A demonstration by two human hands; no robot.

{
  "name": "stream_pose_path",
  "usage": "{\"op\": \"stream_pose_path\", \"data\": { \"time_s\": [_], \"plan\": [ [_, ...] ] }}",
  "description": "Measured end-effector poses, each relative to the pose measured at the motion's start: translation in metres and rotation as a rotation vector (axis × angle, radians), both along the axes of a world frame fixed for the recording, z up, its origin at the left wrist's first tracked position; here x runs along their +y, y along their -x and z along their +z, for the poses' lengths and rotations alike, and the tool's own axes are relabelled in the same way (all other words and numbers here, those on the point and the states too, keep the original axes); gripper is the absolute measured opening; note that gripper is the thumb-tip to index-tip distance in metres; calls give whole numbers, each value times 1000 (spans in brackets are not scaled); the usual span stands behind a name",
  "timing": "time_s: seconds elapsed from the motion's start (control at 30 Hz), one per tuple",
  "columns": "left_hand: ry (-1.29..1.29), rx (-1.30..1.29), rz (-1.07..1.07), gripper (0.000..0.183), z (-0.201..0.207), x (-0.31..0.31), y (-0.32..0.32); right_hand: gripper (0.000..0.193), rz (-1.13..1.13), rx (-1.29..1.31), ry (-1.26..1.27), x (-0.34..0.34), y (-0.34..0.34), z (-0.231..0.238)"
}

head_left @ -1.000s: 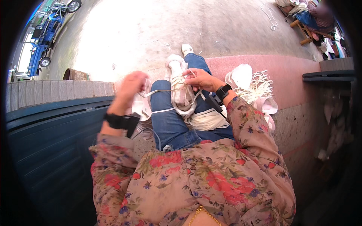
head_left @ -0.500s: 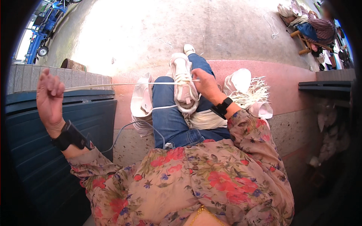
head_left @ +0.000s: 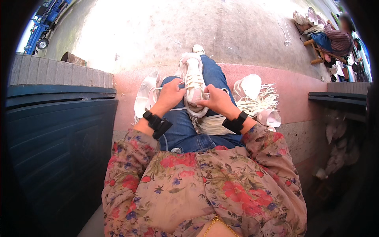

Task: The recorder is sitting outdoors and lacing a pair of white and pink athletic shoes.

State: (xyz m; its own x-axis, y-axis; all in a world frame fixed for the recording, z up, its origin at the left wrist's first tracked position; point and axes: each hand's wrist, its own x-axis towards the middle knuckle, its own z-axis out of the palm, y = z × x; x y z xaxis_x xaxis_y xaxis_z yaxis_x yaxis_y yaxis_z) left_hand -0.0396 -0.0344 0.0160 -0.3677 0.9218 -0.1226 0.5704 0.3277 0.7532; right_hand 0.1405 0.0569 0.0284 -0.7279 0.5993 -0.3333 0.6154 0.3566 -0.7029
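Observation:
A white and pale pink sneaker lies across my lap, between my jeans-clad thighs, its toe pointing away from me. My left hand is at the left of its collar, fingers pinched on a white shoelace. On the other side, my right hand is closed at the lace beside the tongue; a loop of lace shows past its knuckles. Below the shoe, a thick bundle of white laces rests between my legs. Both wrists carry black bands.
More shoe uppers are stacked by my left leg. To my right lie a white upper and a heap of laces. Dark blue door panels flank me. A brown bucket stands beyond; another person sits far right.
My left hand has come in from far left, where it held the lace stretched out, to the shoe. My right hand has shifted slightly down and stays at the shoe.

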Motion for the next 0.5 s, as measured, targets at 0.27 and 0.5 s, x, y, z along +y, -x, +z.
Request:
{"op": "stream_pose_path", "data": {
  "time_s": [0.27,0.5],
  "plan": [
    [272,259,-228,25,-3,30,7,23,20,19,-230,6,-11,-21],
    [230,66,-185,24,-8,31,-2,23,-174,160,371,24,-19,3]
  ]
}}
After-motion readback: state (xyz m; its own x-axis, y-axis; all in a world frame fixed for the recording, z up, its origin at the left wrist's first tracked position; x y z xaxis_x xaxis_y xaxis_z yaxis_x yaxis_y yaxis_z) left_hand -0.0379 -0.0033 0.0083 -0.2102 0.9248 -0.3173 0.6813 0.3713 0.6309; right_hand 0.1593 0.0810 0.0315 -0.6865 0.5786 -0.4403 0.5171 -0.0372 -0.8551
